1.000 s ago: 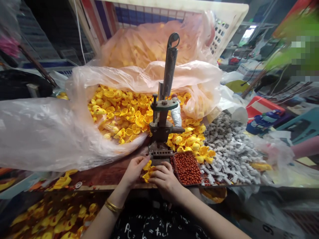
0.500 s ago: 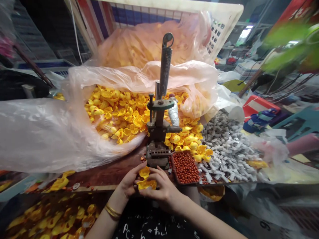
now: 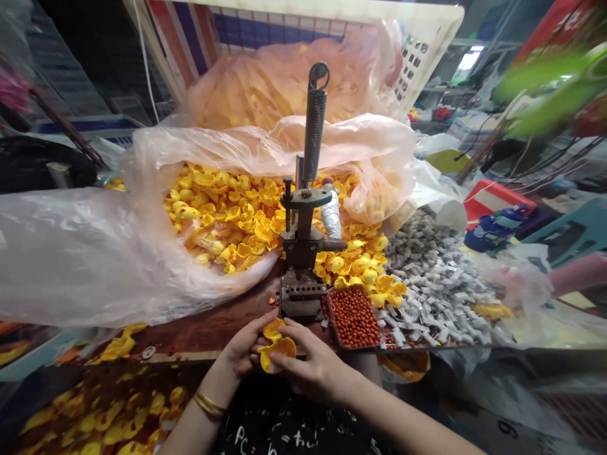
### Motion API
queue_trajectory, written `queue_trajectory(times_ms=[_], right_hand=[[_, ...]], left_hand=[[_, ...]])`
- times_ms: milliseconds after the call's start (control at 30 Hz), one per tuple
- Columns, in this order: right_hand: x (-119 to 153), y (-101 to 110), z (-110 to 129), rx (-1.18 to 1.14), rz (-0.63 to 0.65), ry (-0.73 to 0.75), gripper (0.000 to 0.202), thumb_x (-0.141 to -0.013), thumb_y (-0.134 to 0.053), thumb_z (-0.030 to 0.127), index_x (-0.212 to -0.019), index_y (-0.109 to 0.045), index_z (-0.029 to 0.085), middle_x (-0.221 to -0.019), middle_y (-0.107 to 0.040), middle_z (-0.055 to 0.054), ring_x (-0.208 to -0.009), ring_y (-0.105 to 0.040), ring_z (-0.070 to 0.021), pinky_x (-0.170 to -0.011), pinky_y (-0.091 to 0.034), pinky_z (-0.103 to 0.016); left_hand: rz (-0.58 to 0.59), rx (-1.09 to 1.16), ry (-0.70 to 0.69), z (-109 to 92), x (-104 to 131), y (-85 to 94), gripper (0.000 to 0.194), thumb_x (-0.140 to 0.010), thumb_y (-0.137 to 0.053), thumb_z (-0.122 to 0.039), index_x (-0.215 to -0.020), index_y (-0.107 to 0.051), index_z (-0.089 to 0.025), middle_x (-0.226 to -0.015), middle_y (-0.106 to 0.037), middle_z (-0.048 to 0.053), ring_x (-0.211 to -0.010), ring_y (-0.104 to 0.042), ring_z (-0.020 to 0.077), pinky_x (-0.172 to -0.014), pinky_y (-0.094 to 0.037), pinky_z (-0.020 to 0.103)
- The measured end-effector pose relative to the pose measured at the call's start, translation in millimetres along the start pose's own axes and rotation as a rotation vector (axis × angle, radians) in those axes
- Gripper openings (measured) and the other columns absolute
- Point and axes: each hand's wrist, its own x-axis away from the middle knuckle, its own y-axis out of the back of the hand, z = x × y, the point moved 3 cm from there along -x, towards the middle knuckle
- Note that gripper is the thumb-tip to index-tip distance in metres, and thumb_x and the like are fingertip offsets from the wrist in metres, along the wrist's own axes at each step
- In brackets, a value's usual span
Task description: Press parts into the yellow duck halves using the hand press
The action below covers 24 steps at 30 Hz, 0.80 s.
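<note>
Between my hands, near the table's front edge, is a yellow plastic shell piece (image 3: 279,351), hollow and in two joined lobes. My left hand (image 3: 244,346) grips its left side with bent fingers. My right hand (image 3: 310,360) holds its right side, thumb and fingers pressed on the rim. Just beyond stands a dark metal hand press (image 3: 302,253) with a tall spring and a foil-wrapped handle. A tray of small red-brown beads (image 3: 355,316) sits right of the press base.
An open plastic bag (image 3: 199,142) spills yellow shells (image 3: 227,215) behind the press. Small grey-white parts (image 3: 431,284) are heaped at the right. A white crate (image 3: 427,38) rises at the back. More yellow shells (image 3: 104,411) lie below the table at the lower left.
The yellow piece has turned, so its hollow lower lobe now shows more and hangs slightly lower. My right fingers have shifted over its rim.
</note>
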Motion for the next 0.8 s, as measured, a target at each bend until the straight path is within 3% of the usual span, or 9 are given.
queue_trajectory(times_ms=[67, 167, 233, 300, 367, 467, 567, 667, 800], right_hand=[[4, -2, -10, -0.048, -0.077, -0.096, 0.038, -0.089, -0.052, 0.017, -0.126, -0.054, 0.027, -0.128, -0.048, -0.012, -0.116, -0.053, -0.0239, -0.091, -0.053, -0.038], [9, -7, -23, -0.031, -0.208, -0.208, 0.040, -0.091, -0.044, 0.012, -0.128, -0.051, 0.027, -0.123, -0.044, -0.012, -0.101, -0.058, -0.0184, -0.079, -0.056, -0.031], [8, -5, -26, -0.022, -0.229, -0.206, 0.040, -0.090, -0.045, 0.010, -0.126, -0.052, 0.026, -0.122, -0.044, -0.012, -0.106, -0.055, -0.0190, -0.081, -0.054, -0.030], [6, 5, -31, 0.039, -0.186, -0.219, 0.040, -0.087, -0.046, 0.008, -0.123, -0.053, 0.021, -0.121, -0.046, -0.013, -0.112, -0.051, -0.0210, -0.086, -0.052, -0.033], [7, 24, -44, 0.243, -0.092, -0.379, 0.033, -0.082, -0.046, 0.005, -0.110, -0.060, 0.014, -0.113, -0.051, -0.015, -0.108, -0.052, -0.0237, -0.087, -0.050, -0.037], [20, 55, -72, 0.641, 0.212, -0.772, 0.020, -0.078, -0.048, 0.004, -0.083, -0.067, 0.009, -0.096, -0.059, -0.019, -0.094, -0.054, -0.0288, -0.079, -0.047, -0.042], [32, 69, -88, 0.754, 0.488, -0.897, 0.022, -0.080, -0.047, 0.006, -0.084, -0.068, 0.008, -0.093, -0.064, -0.019, -0.091, -0.057, -0.0296, -0.077, -0.044, -0.038], [33, 71, -91, 0.728, 0.516, -0.890, 0.024, -0.086, -0.044, 0.009, -0.088, -0.068, 0.010, -0.095, -0.066, -0.016, -0.092, -0.060, -0.0269, -0.078, -0.042, -0.034], [26, 79, -90, 0.650, 0.368, -0.965, 0.021, -0.089, -0.045, 0.015, -0.092, -0.065, 0.011, -0.093, -0.067, -0.015, -0.087, -0.063, -0.0240, -0.074, -0.042, -0.031]], left_hand=[[0.023, 0.000, -0.159, -5, 5, -8.4, 0.039, -0.074, -0.068, -0.051, -0.089, -0.066, -0.016, -0.054, -0.055, -0.002, -0.039, -0.047, 0.0060, -0.037, -0.035, 0.015], [0.009, -0.268, -0.484, -12, 14, -22.5, 0.050, -0.064, -0.080, -0.036, -0.110, -0.066, -0.023, -0.100, -0.067, 0.007, -0.082, -0.065, 0.0165, -0.071, -0.052, 0.024], [-0.067, -0.532, -0.585, -13, 16, -27.5, 0.040, -0.059, -0.083, -0.025, -0.097, -0.073, -0.020, -0.103, -0.067, 0.009, -0.094, -0.063, 0.0213, -0.084, -0.048, 0.027], [-0.175, -0.655, -0.645, -14, 15, -25.4, 0.026, -0.058, -0.082, -0.023, -0.082, -0.075, -0.017, -0.093, -0.070, 0.010, -0.092, -0.063, 0.0222, -0.084, -0.047, 0.027], [-0.282, -0.603, -0.670, -15, 12, -16.9, 0.024, -0.058, -0.082, -0.026, -0.079, -0.074, -0.016, -0.088, -0.072, 0.009, -0.085, -0.065, 0.0218, -0.079, -0.049, 0.027], [-0.419, -0.384, -0.632, -15, 8, 1.1, 0.034, -0.051, -0.085, -0.031, -0.079, -0.071, -0.015, -0.082, -0.074, 0.007, -0.073, -0.066, 0.0202, -0.067, -0.051, 0.028], [-0.451, -0.245, -0.579, -13, 4, 12.0, 0.041, -0.045, -0.088, -0.034, -0.075, -0.069, -0.013, -0.078, -0.074, 0.007, -0.067, -0.066, 0.0183, -0.063, -0.052, 0.028], [-0.469, -0.204, -0.590, -14, 2, 14.3, 0.044, -0.043, -0.089, -0.036, -0.074, -0.068, -0.012, -0.076, -0.073, 0.007, -0.065, -0.066, 0.0169, -0.061, -0.052, 0.027], [-0.453, -0.130, -0.607, -18, 2, 9.9, 0.046, -0.045, -0.089, -0.037, -0.078, -0.071, -0.011, -0.078, -0.074, 0.008, -0.070, -0.067, 0.0161, -0.065, -0.053, 0.024]])
